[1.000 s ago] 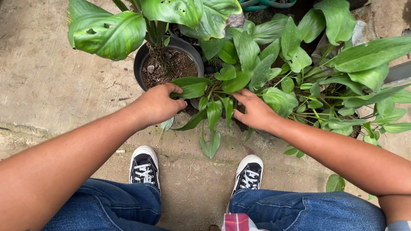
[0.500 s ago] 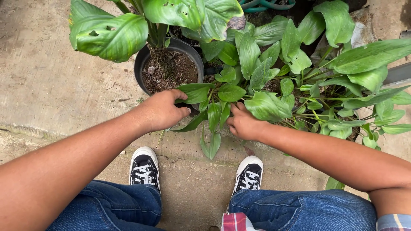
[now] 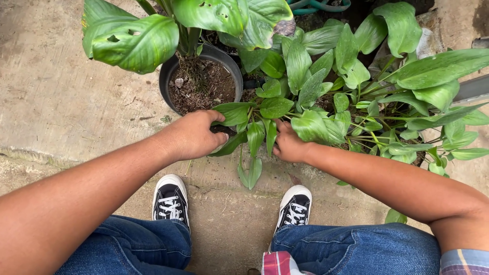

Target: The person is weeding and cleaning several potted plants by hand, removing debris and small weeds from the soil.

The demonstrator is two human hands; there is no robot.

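Left hand (image 3: 196,136): placed at the left side of the small plant (image 3: 254,127), fingers curled around something low under the leaves. The object inside the grip is hidden by foliage; whether the fingers are clamped cannot be told. The thumb lies on top, touching a dark green leaf.

Right hand (image 3: 289,145): placed at the right side of the same plant, fingers pushed in under the leaves and out of sight. The state of its grip cannot be told.

Small plant: sits between the 2 hands, on the concrete floor (image 3: 56,102), just in front of the black pot (image 3: 168,84). Several narrow leaves droop toward the person; 1 leaf hangs down between the shoes.

Black pot: filled with brown soil, holds a plant with broad leaves (image 3: 135,43), 1 of them with holes. It stands just behind the left hand.

To the right, a dense clump of long-leaved plants (image 3: 407,97) spreads over the right forearm.

Below, 2 black-and-white shoes (image 3: 170,198) stand on the floor, and blue jeans (image 3: 356,249) cover both knees.
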